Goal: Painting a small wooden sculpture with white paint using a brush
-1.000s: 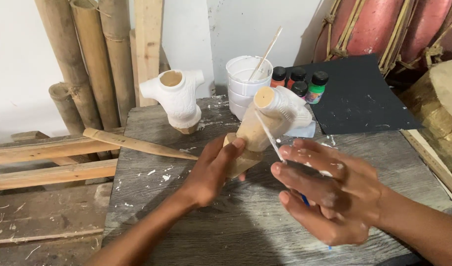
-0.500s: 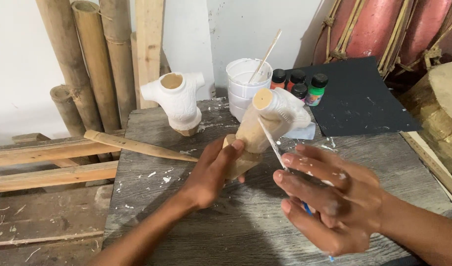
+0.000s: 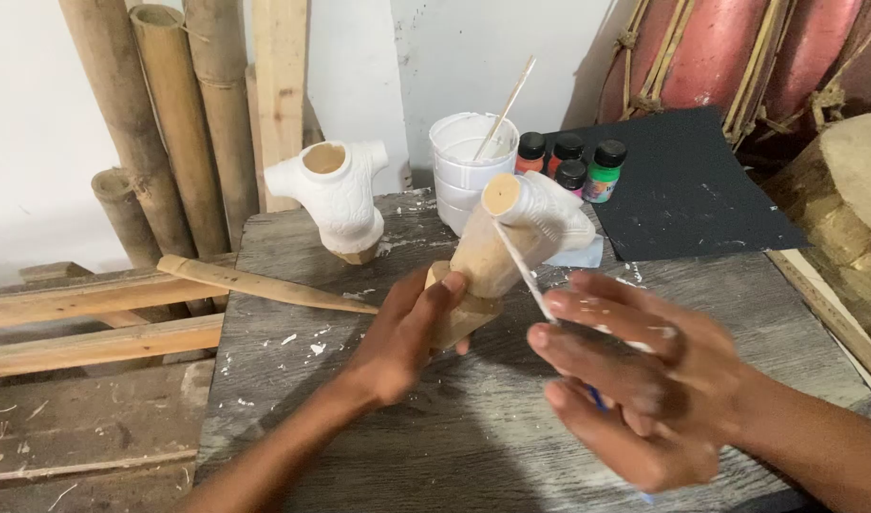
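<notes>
My left hand [image 3: 404, 334] grips the lower end of a bamboo figure [image 3: 497, 249], tilted up and to the right; its upper part is coated white and its base is bare wood. My right hand [image 3: 635, 378] holds a thin paintbrush [image 3: 523, 271] whose white-tipped end touches the figure's upper part, and a bit of blue handle shows below the fingers. A second bamboo figure [image 3: 337, 193], fully white and shaped like a small shirt, stands on the table behind.
A white paint bucket [image 3: 472, 167] with a stick in it and several small paint bottles [image 3: 570, 163] stand at the back of the grey wooden table [image 3: 293, 399]. Black sandpaper sheet [image 3: 687, 190] lies right. Bamboo poles [image 3: 160, 123] lean left; a bamboo strip [image 3: 260, 283] lies across.
My right hand has shifted slightly down and right while the brush stays against the figure. My left hand keeps the figure in nearly the same place.
</notes>
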